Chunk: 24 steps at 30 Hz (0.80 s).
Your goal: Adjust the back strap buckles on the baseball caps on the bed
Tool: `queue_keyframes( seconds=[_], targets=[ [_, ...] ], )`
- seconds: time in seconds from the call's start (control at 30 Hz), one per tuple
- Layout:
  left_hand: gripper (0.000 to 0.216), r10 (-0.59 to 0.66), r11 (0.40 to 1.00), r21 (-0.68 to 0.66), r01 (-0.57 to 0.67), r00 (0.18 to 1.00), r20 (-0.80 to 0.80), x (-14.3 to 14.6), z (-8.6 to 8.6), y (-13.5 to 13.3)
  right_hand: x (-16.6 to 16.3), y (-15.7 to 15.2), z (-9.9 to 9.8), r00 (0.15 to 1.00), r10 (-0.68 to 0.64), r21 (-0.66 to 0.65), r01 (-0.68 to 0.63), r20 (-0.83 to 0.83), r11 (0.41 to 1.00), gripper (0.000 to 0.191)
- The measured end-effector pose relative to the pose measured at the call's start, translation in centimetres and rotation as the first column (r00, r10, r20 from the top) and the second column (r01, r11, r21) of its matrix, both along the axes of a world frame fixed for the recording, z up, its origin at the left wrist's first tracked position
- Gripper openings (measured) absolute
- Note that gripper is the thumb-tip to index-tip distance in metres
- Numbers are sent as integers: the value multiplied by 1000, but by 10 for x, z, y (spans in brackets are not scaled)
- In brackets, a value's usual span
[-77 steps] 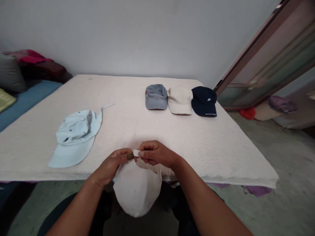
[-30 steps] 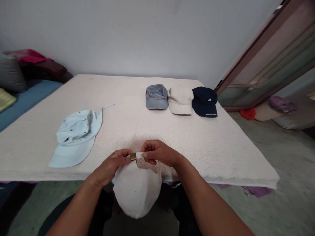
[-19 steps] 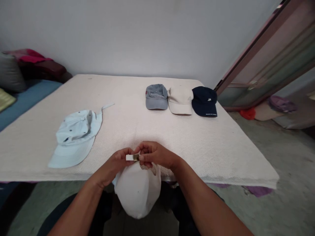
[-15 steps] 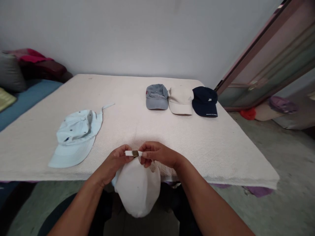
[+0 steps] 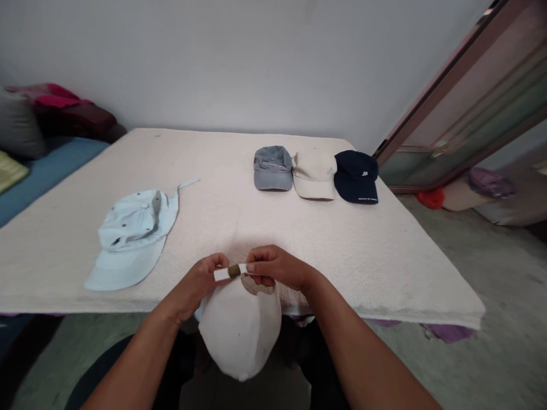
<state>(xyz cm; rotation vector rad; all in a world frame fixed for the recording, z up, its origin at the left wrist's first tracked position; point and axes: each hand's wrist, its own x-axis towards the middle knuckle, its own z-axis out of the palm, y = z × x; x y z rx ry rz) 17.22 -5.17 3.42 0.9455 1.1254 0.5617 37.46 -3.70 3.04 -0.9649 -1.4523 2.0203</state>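
While left hand [image 5: 194,285] pinches strap [image 5: 221,275] end, right hand [image 5: 273,270] pinches other side; brass buckle [image 5: 233,271] between; cap [image 5: 239,336] plain white.

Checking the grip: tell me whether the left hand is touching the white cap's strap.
Touching. The head view shows the left hand pinching the free end of the white strap between thumb and fingertip, beside the brass buckle.
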Motion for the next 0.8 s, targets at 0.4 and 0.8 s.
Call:
queue_keyframes(
  seconds=[0.4, 0.8],
  targets=[
    [17, -4, 997, -68, 21, 971, 238, -11, -4, 1, -3, 3, -2, 985, -92, 166, 67, 147, 984, 14],
    [16, 40, 998, -62, -28, 976, 212, -4, -3, 0, -6, -2, 3, 992, -70, 194, 48, 109, 980, 21]
  ],
)
